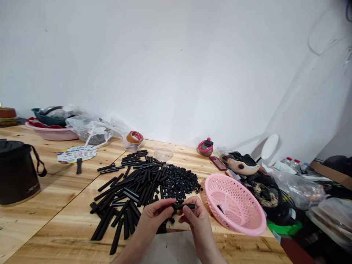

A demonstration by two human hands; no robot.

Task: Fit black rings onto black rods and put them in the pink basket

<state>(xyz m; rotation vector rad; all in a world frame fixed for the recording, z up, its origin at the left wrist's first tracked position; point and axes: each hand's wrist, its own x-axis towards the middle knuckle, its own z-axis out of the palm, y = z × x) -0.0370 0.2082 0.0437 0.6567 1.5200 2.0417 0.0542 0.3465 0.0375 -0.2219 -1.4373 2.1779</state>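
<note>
My left hand (pixel 154 218) and my right hand (pixel 196 216) meet low in the middle of the view, both pinching one short black tube (pixel 183 206) held level between them. Just behind the hands lies a heap of several black tubes (pixel 129 190) spread over the wooden table (pixel 68 198). To the right of that heap is a pile of small black ring-like pieces (pixel 180 181). A pink plastic basket (pixel 233 203) sits tilted right beside my right hand, with a small dark piece inside it.
A black bag (pixel 16 172) stands at the left. Plastic bags, a pink basin (pixel 52 132), a paper fan (pixel 75 154), a tape roll (pixel 134 137) and a clear cup (pixel 163 152) sit along the back. Cluttered bags, bottles and a white lamp (pixel 269 146) crowd the right side.
</note>
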